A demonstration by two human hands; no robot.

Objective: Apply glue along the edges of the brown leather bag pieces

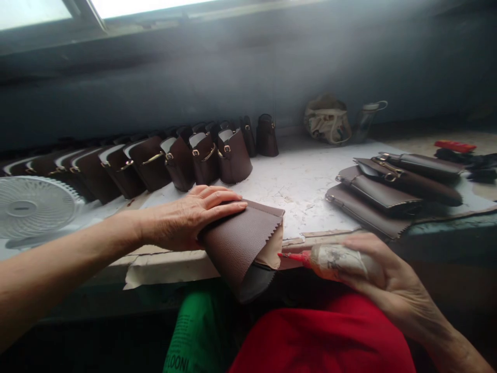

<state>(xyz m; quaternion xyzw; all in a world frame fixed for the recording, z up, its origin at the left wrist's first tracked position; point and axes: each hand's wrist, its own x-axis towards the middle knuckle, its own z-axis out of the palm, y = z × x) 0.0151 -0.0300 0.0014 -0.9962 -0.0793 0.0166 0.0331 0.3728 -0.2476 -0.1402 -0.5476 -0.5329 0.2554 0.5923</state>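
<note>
My left hand grips a brown leather bag piece at the table's front edge, its fingers over the top and its thumb out of sight. The piece is curled into a tube with a zigzag-cut edge. Beige lining shows in its opening, which faces right. In my right hand is a pale squeeze bottle, lying nearly level. Its red nozzle points left, with the tip at the lining; whether it touches cannot be made out.
Several brown bag bodies with buckles stand in rows at the back left. A white fan is at far left. Flat brown pieces lie stacked on the right. Behind are a cloth bag and a clear bottle.
</note>
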